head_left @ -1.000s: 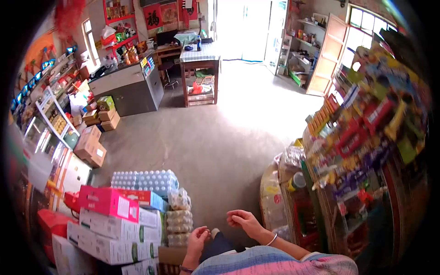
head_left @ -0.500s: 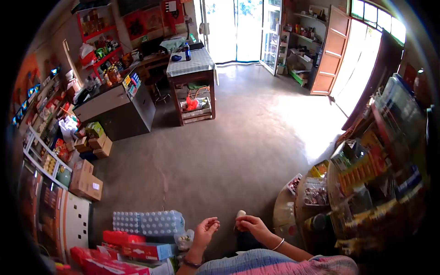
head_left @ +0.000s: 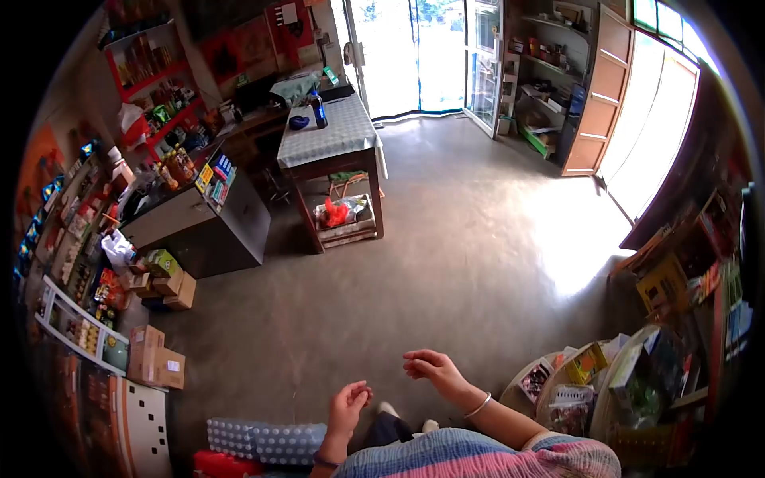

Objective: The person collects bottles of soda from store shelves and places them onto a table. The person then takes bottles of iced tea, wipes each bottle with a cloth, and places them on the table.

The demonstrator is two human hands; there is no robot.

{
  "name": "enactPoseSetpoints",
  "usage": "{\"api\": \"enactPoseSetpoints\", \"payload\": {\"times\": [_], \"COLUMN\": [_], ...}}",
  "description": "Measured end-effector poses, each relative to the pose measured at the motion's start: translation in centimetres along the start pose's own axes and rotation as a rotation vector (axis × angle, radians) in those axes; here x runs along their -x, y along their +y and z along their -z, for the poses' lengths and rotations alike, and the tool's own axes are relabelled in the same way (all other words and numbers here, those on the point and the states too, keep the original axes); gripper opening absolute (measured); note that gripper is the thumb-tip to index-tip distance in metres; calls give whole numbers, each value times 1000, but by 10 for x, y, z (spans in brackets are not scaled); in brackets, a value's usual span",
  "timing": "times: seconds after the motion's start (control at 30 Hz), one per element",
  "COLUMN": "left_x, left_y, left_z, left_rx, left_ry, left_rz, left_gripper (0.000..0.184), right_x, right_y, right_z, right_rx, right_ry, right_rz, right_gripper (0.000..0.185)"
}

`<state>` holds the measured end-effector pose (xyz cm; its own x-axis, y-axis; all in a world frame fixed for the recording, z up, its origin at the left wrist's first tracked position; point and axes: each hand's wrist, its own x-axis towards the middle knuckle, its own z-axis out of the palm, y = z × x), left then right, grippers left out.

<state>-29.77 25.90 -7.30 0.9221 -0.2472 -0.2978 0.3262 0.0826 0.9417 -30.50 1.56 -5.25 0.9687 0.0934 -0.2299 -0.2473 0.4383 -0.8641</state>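
My left hand [head_left: 348, 406] is raised at the bottom centre, its fingers curled inward; whether anything is in them is too small to tell. To its right my right hand [head_left: 434, 373] hovers over the floor, with its fingers loosely bent and apart and nothing visible in them. A bracelet [head_left: 478, 405] circles the right wrist. The two hands do not touch each other. Below them show my shoes [head_left: 388, 409] and the striped top [head_left: 446, 454]. Nearest to my left hand are the shrink-wrapped bottles [head_left: 279, 443] on the floor.
A table with a checked cloth [head_left: 343, 131] stands ahead, a grey counter [head_left: 191, 227] left of it. Cardboard boxes [head_left: 151, 358] line the left side. Tiered displays of packets [head_left: 570, 406] stand at the lower right. Beyond are glass doors [head_left: 482, 64] and a wooden door [head_left: 598, 95].
The view has moved forward past the stacked cartons and bottle packs, which now sit lower or out of frame. The right-hand displays have shifted down and right. Both hands have moved slightly.
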Motion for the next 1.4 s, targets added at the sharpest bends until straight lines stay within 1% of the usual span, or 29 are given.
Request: {"api": "enactPoseSetpoints", "payload": {"times": [0.1, 0.17, 0.27, 0.37, 0.47, 0.57, 0.63, 0.73, 0.77, 0.87, 0.9, 1.0, 1.13, 1.17, 1.23, 1.4], "left_x": [-51, -93, -167, -243, -320, -385, -421, -478, -497, -552, -579, -645, -722, -738, -773, -852], "left_y": [-7, -8, -1, 36, 82, 118, 145, 157, 161, 180, 170, 190, 237, 251, 264, 281], "left_z": [16, 31, 53, 63, 70, 73, 66, 62, 60, 51, 55, 51, 36, 35, 33, 47], "left_rx": [8, 43, 64, 76, -10, 12, -5, -30, -27, -124, -4, -168, -122, -119, -115, -170], "left_ry": [40, 48, 68, 58, -21, -72, -113, -152, -154, -110, -90, -45, 8, 17, 11, 52], "left_rz": [78, 59, 30, -25, -128, -114, -109, -111, -107, -133, -100, -148, -187, -144, -225, -329], "left_gripper": [24, 24, 22, 21, 21, 24, 25, 25, 25, 25, 26, 25, 25, 26, 26, 27], "right_x": [-55, -92, -154, -215, -284, -343, -379, -426, -444, -500, -528, -598, -691, -710, -749, -835], "right_y": [-4, -9, -30, -67, -94, -111, -117, -113, -109, -123, -119, -159, -221, -237, -261, -280], "right_z": [-2, -3, -9, -19, -20, -19, -11, 5, 15, 36, 53, 71, 93, 96, 102, 105], "right_rx": [17, 46, 111, 144, 162, 129, 105, 63, 27, 17, -11, -1, 45, 80, 79, 103], "right_ry": [-26, -42, -9, 13, 1, 46, 70, 106, 84, 41, 5, 34, -43, -50, -46, -88], "right_rz": [-55, -100, -137, -153, -54, -20, -4, -62, -90, -101, -72, -92, 50, 73, 109, 159], "right_gripper": [27, 27, 27, 27, 27, 26, 27, 27, 28, 27, 26, 27, 26, 25, 26, 25]}}
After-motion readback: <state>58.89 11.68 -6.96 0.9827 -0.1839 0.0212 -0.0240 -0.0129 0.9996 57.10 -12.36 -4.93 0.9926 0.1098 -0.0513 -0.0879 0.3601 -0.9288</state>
